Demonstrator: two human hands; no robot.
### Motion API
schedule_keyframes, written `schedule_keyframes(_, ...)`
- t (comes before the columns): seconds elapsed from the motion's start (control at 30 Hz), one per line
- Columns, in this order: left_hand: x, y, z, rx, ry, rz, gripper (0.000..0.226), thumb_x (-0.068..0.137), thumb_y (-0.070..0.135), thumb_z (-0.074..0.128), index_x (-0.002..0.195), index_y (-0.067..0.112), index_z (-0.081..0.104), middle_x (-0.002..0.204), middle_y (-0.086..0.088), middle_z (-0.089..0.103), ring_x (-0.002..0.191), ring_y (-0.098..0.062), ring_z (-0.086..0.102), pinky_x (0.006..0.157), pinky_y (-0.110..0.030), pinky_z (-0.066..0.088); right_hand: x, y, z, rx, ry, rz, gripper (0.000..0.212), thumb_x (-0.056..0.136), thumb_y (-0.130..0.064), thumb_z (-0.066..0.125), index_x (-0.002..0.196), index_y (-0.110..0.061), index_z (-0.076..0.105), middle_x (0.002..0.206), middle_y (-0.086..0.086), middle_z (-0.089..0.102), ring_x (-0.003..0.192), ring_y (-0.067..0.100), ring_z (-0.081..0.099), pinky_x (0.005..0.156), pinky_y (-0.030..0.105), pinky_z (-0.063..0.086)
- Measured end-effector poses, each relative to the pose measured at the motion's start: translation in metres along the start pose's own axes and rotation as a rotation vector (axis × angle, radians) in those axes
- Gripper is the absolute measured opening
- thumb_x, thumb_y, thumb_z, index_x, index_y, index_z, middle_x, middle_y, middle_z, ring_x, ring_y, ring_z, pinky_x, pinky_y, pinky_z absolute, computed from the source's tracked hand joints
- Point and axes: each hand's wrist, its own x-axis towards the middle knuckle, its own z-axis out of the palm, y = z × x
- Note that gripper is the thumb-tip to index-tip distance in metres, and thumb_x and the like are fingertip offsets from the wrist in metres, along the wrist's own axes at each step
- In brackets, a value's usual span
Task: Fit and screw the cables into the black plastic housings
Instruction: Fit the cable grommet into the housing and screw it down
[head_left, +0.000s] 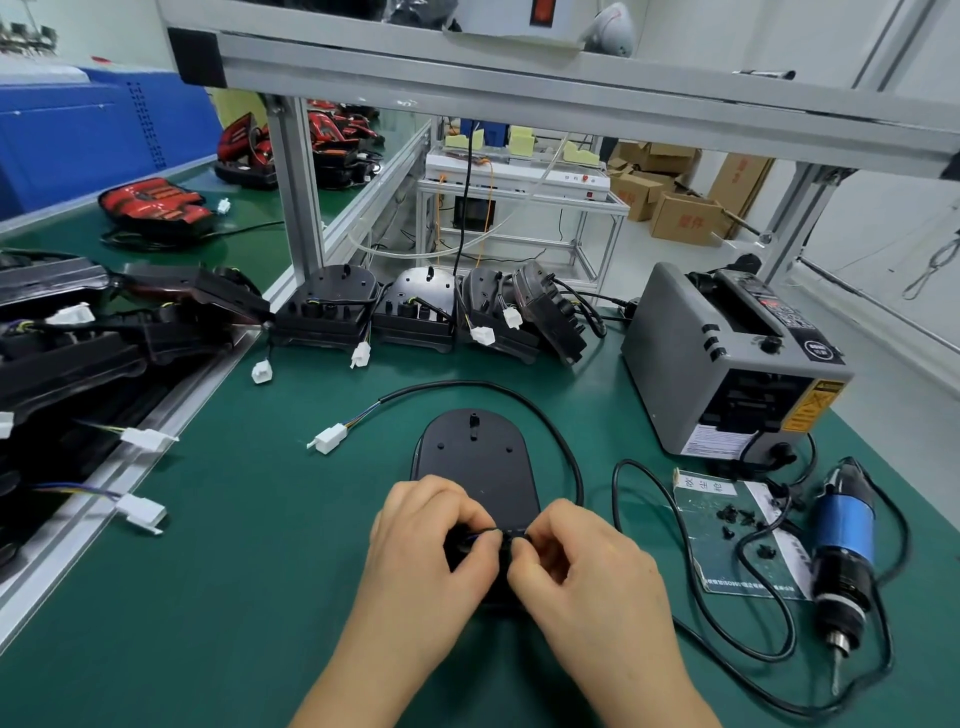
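Over green mat (249, 582), left hand (426, 540) and right hand (576, 566) pinching black cable (467, 383), at near end of housing (478, 457)

- The scene is bright and evenly lit, with white, diffuse light falling from above onto the green tabletop (249, 597).
- Shadows are soft and short. A faint dark patch lies under the left hand (431, 545) and right hand (582, 566), and another sits beneath the grey machine (727, 364).
- The black housing (478, 467) carries a dull sheen, and the plastic sheet (717, 488) to its right gives off a pale glare.
- Where the fingers (488, 543) meet the cable (467, 383), black on black swallows the detail.
- Wide-angle distortion bows the overhead shelf (519, 78) and stretches the corners.
- The far cardboard boxes (675, 208) look soft, while the centre is sharp.
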Motion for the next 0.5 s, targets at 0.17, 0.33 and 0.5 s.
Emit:
schedule_keyframes(0.17,0.0,-0.001,-0.002,-0.041,-0.026,0.006,0.009,0.075,0.028,0.058,0.068,0.033,0.056,0.091,0.016,0.055,0.098,-0.008,0.046,0.083,-0.035,0.041,-0.002,0.001,0.006,0.015,-0.003,-0.047,0.024,0.084,-0.048,0.053,0.07,-0.03,0.042,0.072,-0.011,0.052,0.072,0.011,0.05,0.06,0.019,0.035)
schedule_keyframes(0.33,-0.001,-0.003,-0.004,-0.063,-0.054,0.01,0.008,0.078,0.028,0.059,0.071,0.032,0.058,0.092,0.017,0.055,0.101,-0.009,0.046,0.086,-0.036,0.04,0.002,0.006,0.003,-0.014,-0.011,-0.055,0.025,0.085,-0.054,0.052,0.074,-0.034,0.043,0.076,-0.015,0.052,0.072,0.007,0.046,0.059,0.02,0.031)
schedule_keyframes(0.5,-0.001,-0.002,-0.005,-0.09,-0.062,0.018,0.006,0.079,0.033,0.058,0.073,0.031,0.059,0.094,0.016,0.055,0.102,-0.009,0.046,0.088,-0.037,0.04,0.009,0.01,0.001,-0.036,0.045,-0.047,0.024,0.075,-0.054,0.065,0.076,-0.037,0.048,0.086,-0.018,0.047,0.083,0.003,0.045,0.064,0.014,0.032)
